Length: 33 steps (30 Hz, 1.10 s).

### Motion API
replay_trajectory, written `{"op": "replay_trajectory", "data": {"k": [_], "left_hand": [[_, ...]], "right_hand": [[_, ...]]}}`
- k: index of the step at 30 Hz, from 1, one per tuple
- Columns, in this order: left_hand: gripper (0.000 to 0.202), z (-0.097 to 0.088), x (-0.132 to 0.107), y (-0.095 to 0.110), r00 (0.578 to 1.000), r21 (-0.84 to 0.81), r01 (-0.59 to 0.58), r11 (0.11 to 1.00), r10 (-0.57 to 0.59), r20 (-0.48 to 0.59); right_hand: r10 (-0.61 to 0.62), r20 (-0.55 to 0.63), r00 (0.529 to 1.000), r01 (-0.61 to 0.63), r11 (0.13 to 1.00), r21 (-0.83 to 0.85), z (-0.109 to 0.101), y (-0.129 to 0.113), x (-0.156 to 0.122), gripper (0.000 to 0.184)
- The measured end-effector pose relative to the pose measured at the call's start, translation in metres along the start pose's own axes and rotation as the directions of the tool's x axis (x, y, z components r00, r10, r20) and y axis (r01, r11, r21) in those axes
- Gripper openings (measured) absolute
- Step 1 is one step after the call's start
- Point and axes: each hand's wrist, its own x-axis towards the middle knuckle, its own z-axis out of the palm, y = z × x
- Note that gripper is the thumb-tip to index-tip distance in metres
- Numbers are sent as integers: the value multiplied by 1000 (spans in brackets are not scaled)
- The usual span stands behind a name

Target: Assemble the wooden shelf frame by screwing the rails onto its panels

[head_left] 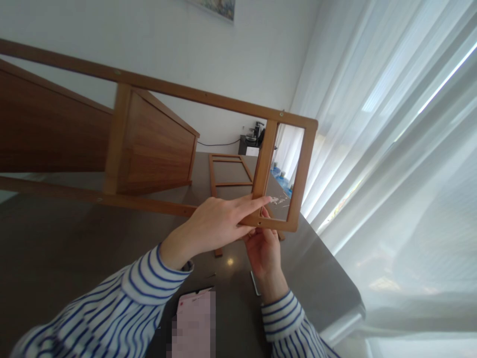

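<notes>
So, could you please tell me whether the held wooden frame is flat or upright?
Roughly upright: the held frame has one long rail above the other, with wall visible between.

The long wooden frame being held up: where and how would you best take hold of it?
Probably the best part of the wooden frame is its end bar, approached from the picture's right and wrapped around at mid-length. The bar is slim and straight, with open space between it and the crossbar, and nothing covers it in this view.
</notes>
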Motion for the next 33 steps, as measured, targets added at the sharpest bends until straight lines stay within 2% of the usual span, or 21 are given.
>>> {"op": "replay_trajectory", "data": {"k": [8,14,33], "left_hand": [[37,-2,-1,-2,994,64,-105,992,105,10],[29,-4,4,2,989,115,-151,982,149,26],[31,-3,3,-1,985,131,-170,977,169,20]], "right_hand": [[4,-6,1000,-3,992,127,4,-1,-2,20],[14,-10,1000,-13,998,64,6,-1,-2,23],[-9,0,1000,9,996,84,4,0,-2,24]]}}
